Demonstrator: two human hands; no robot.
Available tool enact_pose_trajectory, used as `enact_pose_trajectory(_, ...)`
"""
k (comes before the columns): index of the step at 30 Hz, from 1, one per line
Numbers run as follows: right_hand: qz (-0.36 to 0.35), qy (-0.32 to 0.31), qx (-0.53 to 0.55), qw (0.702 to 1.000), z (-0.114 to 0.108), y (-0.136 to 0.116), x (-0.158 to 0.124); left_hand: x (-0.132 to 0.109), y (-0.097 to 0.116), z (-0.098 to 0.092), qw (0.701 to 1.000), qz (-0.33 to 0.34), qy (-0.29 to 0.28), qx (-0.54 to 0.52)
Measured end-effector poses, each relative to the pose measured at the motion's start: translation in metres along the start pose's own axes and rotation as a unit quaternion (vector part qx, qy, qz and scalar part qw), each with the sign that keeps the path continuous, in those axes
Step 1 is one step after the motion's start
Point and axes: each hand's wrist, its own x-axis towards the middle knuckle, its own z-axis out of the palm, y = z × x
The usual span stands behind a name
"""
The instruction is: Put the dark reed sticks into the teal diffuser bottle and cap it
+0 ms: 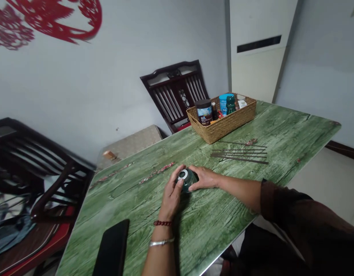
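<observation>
My left hand (171,193) and my right hand (202,178) both grip a small teal bottle (187,181) lying on its side on the green wood-patterned table top (219,203). Its round end, with a white ring and a dark centre, faces my left hand. The fingers of both hands hide much of the bottle. My left wrist wears a red bead bracelet (162,223) and a silver bangle (162,242).
A black phone (112,249) lies near the table's near edge. A woven basket (221,119) of jars and bottles stands at the far end, with thin dark sticks (238,155) beside it. Dark wooden chairs stand beyond and left of the table.
</observation>
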Motion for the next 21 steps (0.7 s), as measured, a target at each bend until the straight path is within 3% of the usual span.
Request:
enact_pose_trajectory(9, 0.001, -0.009, 0.001, 1.0, -0.004, -0.003, -0.001, 0.001, -0.003, 0.001, 0.996, -0.002, 0.031, 0.089)
enact_pose_trajectory(14, 0.001, -0.003, -0.008, 1.0, -0.001, -0.003, -0.001, 0.002, -0.005, 0.005, 0.99, 0.036, 0.042, 0.134)
enact_pose_trajectory(21, 0.01, 0.014, 0.002, 1.0, 0.004, -0.003, 0.0, 0.007, -0.012, 0.011, 0.977, 0.051, 0.11, 0.175)
